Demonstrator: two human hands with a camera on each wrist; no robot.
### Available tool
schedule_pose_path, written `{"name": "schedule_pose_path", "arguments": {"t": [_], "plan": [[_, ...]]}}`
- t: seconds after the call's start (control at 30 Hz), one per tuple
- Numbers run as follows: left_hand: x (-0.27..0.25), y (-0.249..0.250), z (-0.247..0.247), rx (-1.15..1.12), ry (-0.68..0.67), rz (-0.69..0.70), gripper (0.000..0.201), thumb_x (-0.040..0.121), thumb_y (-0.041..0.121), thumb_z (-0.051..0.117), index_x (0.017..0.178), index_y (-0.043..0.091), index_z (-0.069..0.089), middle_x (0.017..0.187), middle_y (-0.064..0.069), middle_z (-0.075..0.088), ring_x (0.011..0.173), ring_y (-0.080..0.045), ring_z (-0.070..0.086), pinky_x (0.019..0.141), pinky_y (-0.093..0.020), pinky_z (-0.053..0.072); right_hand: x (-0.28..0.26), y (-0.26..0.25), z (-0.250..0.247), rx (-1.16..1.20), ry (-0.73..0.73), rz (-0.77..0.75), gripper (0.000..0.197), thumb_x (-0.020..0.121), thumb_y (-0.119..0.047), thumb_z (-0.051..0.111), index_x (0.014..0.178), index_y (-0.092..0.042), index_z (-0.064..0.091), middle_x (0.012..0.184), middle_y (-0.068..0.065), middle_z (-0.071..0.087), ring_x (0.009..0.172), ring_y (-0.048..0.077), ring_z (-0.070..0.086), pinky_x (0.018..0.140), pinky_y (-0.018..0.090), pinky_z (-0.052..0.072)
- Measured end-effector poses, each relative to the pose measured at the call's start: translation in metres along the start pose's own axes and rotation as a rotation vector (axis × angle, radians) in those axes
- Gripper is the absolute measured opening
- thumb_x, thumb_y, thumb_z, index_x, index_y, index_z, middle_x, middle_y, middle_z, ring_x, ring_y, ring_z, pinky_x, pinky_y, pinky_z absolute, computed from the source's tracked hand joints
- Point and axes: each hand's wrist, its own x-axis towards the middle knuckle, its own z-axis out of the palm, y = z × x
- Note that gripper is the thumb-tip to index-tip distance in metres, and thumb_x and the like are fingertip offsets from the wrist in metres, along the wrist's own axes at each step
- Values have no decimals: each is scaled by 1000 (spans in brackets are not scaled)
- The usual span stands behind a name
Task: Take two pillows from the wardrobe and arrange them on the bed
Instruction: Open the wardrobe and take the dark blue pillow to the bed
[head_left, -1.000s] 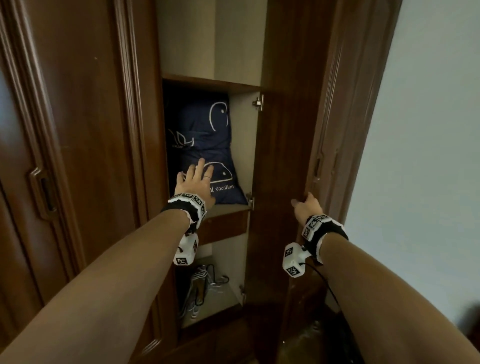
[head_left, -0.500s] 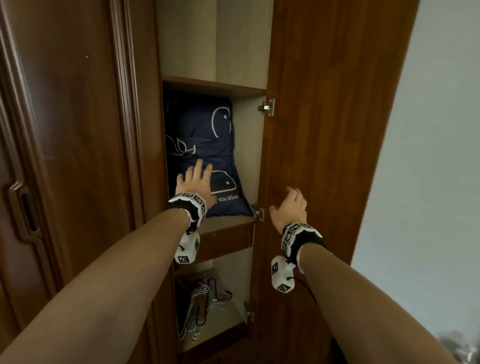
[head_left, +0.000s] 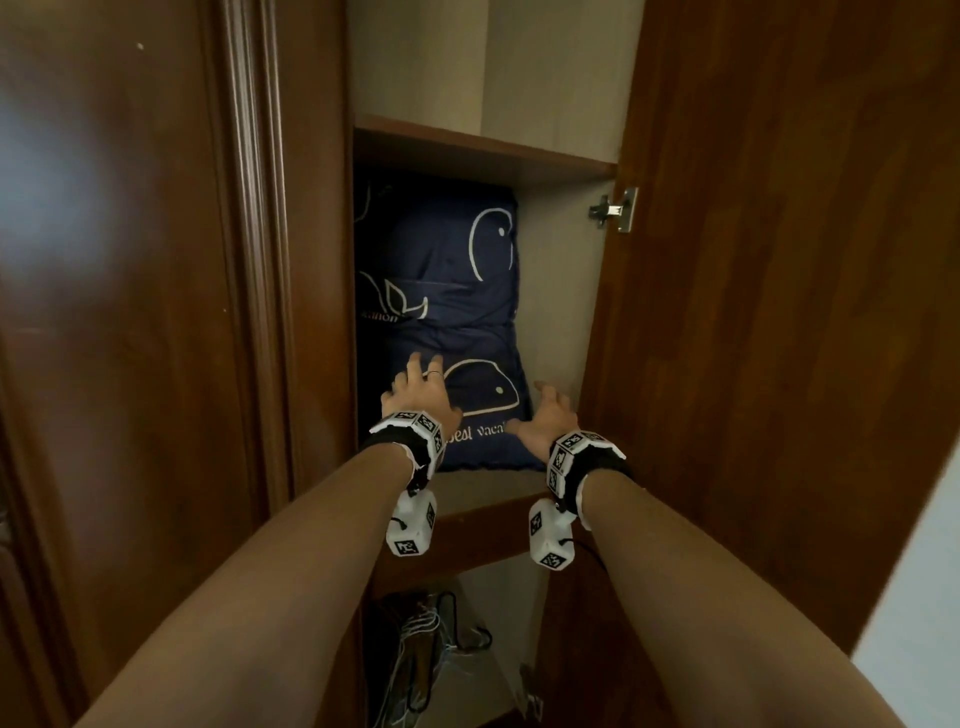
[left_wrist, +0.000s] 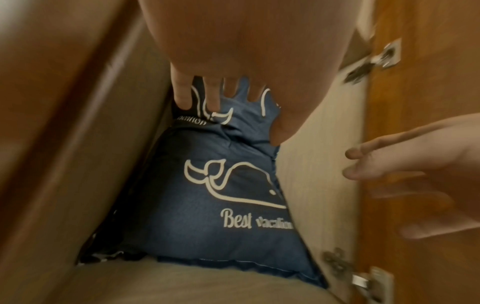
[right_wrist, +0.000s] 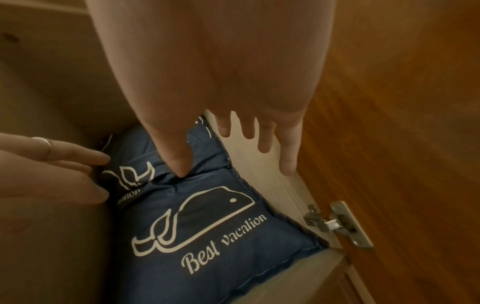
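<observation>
Leftmost: closed wardrobe door (head_left: 130, 312). Left hand (head_left: 421, 389), fingers spread, grasping nothing, at left edge of lower pillow (head_left: 483, 415). Two navy pillows stacked on middle shelf (head_left: 488, 488); upper pillow (head_left: 441, 260) on lower. Right hand (head_left: 550, 421) spread, unclenched, at lower pillow's right edge; contact unclear. Open door (head_left: 779, 312) right. Hangers (head_left: 431, 644) below.

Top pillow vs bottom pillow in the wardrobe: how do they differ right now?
The top pillow lies on the bottom pillow, nearer the shelf above. The bottom pillow shows a whole whale and "Best vacation"; the top pillow's print is partly hidden. The left hand and right hand reach at the bottom pillow's level, not the top's. Both are navy with white whale prints.
</observation>
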Motion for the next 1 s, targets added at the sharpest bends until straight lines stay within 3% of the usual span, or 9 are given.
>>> {"name": "schedule_pose_path", "arguments": {"t": [0.13, 0.27, 0.37, 0.47, 0.6, 0.7, 0.83, 0.93, 1.0], "plan": [[33, 3, 47, 25, 61, -87, 88, 81, 40, 66, 152, 25, 18, 163, -5, 1, 148, -29, 10, 113, -58, 27, 61, 21, 25, 97, -108, -40, 91, 79, -33, 75, 152, -23, 22, 151, 10, 36, 133, 33, 44, 109, 41, 38], [66, 3, 90, 14, -51, -222, 103, 77, 47, 72, 154, 31, 5, 162, -1, -18, 150, -31, -1, 109, -66, 27, 117, 40, 52, 160, -165, -3, 103, 75, -37, 79, 154, -28, 13, 155, 12, 29, 137, 36, 38, 112, 45, 37], [87, -6, 113, -13, -139, -329, 122, 69, 44, 81, 153, 33, -5, 162, -4, -20, 148, -34, 6, 104, -67, 33, 148, 46, 75, 170, -222, 68, 118, 64, -54, 80, 152, -38, 4, 157, 10, 13, 139, 42, 30, 106, 58, 41], [101, -16, 125, 22, -194, -324, 122, 66, 36, 85, 153, 31, -1, 162, -11, -4, 145, -36, 15, 104, -65, 36, 173, 52, 99, 162, -225, 90, 120, 62, -58, 80, 153, -34, 6, 157, 14, 16, 139, 42, 31, 110, 56, 36], [112, -22, 132, -21, -214, -338, 95, 69, 40, 81, 145, 30, 25, 154, -9, 18, 142, -35, 17, 103, -68, 34, 189, 59, 119, 139, -194, 76, 90, 72, -54, 75, 144, -24, 31, 143, 21, 39, 124, 44, 47, 103, 49, 43], [108, -24, 140, -85, -221, -365, 80, 73, 45, 76, 141, 32, 35, 154, -12, 12, 145, -38, 7, 105, -70, 29, 192, 59, 121, 82, -186, 59, 66, 78, -52, 68, 131, -20, 48, 132, 23, 49, 114, 44, 54, 99, 47, 47], [100, -26, 130, -134, -175, -372, 65, 74, 54, 72, 131, 27, 54, 160, -23, -3, 147, -47, -4, 119, -55, 15, 179, 55, 108, 158, -169, 28, 51, 74, -43, 74, 118, -19, 67, 123, 12, 64, 107, 33, 62, 96, 36, 50], [90, -25, 114, -231, -165, -413, 69, 74, 53, 73, 132, 21, 54, 161, -23, -4, 148, -45, 1, 121, -50, 14, 154, 47, 93, 247, -88, 2, 25, 79, -20, 76, 102, -9, 75, 105, 12, 73, 99, 31, 67, 83, 26, 50], [72, -21, 104, -313, -155, -440, 84, 73, 57, 71, 142, 20, 40, 162, -20, -2, 149, -41, 4, 121, -50, 15, 125, 39, 80, 277, -29, -16, 19, 81, -15, 73, 98, -8, 76, 99, 13, 74, 95, 30, 68, 76, 23, 45]]}}
